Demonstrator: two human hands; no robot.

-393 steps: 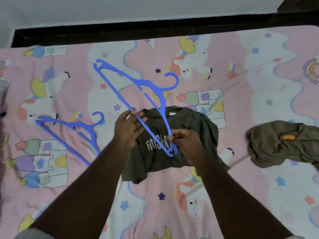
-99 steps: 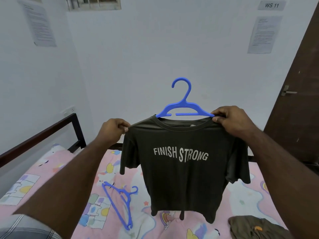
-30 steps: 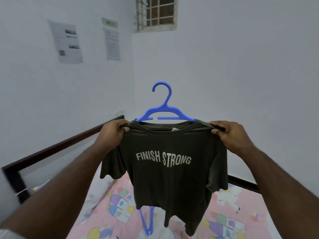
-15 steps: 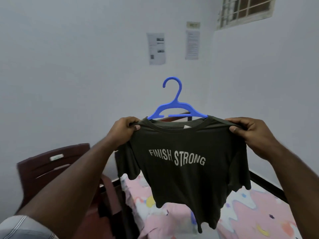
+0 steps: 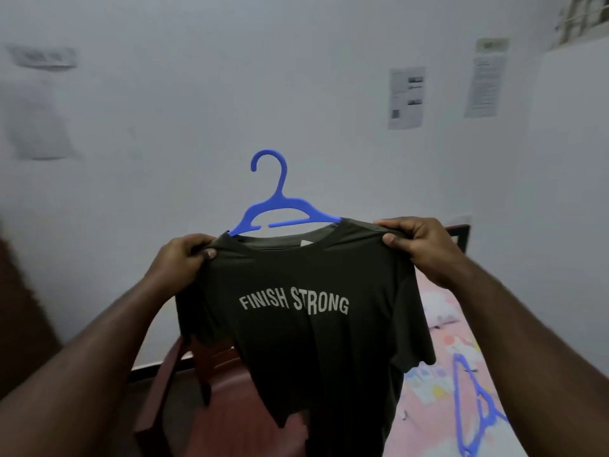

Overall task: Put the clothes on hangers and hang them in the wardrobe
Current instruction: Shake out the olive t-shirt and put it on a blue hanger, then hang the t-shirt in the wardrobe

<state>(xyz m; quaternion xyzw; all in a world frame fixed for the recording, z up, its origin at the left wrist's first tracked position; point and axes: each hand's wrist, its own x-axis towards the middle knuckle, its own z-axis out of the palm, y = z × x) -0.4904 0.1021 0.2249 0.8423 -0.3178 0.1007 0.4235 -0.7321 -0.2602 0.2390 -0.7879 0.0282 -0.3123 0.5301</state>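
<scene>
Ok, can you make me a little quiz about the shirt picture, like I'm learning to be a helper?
1. True or false: the dark T-shirt is already on the blue hanger.
2. Which hand grips which shoulder of the shirt? A) only the left hand holds it B) the left hand and right hand each pinch one shoulder C) neither hand touches it
3. Fill in: a spare blue hanger lies on the pink ____.

Key: 1 true; 2 B; 3 bedsheet.
</scene>
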